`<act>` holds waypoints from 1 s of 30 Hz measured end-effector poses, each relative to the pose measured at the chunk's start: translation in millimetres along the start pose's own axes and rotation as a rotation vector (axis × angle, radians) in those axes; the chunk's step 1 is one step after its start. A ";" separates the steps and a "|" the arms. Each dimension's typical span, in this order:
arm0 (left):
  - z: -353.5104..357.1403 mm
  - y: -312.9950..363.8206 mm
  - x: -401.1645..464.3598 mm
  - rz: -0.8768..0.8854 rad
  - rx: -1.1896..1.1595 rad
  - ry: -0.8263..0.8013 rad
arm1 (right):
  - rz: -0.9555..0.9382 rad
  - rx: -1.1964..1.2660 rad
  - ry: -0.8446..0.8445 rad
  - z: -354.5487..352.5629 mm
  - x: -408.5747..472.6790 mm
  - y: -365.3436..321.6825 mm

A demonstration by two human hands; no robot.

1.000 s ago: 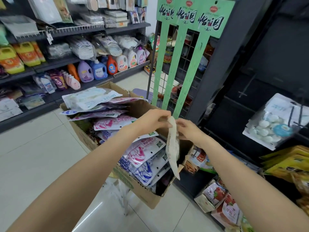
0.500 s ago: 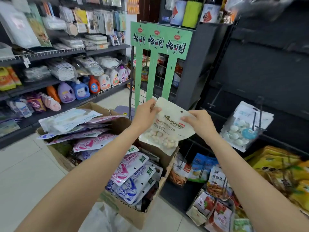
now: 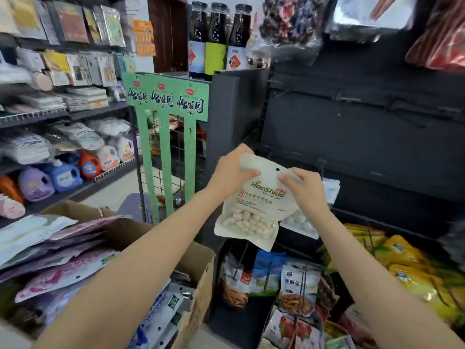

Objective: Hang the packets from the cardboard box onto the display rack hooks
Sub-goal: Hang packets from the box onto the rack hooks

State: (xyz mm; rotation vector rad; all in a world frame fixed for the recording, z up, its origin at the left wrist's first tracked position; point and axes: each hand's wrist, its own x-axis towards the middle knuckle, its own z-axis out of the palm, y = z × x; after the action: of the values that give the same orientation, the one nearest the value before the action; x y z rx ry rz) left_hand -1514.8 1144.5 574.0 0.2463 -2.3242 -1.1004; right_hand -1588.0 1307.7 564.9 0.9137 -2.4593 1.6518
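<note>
A shop aisle with a pale tiled floor (image 3: 118, 190). Both hands hold one white packet (image 3: 254, 210) up in front of a dark rack (image 3: 364, 137), near its bare hooks (image 3: 322, 163). The left hand (image 3: 232, 170) grips the packet's top left corner, fingers curled round its edge; the right hand (image 3: 305, 188) pinches the top right corner, just beside the punched hole. The packet hangs tilted, pale sweets showing in its lower window.

At the lower left stands the open box (image 3: 198, 263), heaped with flat pink and blue packets (image 3: 65, 270). Behind it a green stand (image 3: 167, 102) rises over a wire grid. Shelves (image 3: 83, 114) along the left wall carry detergent bottles (image 3: 63, 175) and wrapped goods. Three dark bottles (image 3: 219, 39) stand on top of a grey unit. Snack bags (image 3: 299, 285) hang low on the rack, yellow bags (image 3: 402, 260) toward its right edge.
</note>
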 end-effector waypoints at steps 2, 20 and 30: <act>27.9 3.0 9.6 0.063 0.057 -0.073 | 0.043 -0.016 -0.010 -19.3 0.9 20.9; 219.2 -34.0 43.5 -0.252 0.129 -0.420 | 0.407 -0.142 -0.177 -76.3 27.3 198.6; 226.4 -39.5 46.5 -0.119 0.072 -0.268 | 0.126 -0.259 -0.177 -87.6 40.7 207.6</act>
State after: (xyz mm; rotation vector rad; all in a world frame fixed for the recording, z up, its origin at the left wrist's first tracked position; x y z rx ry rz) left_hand -1681.0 1249.9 446.6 0.2821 -2.6192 -1.1699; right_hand -1747.9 1418.4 443.9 0.9211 -2.8166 1.2886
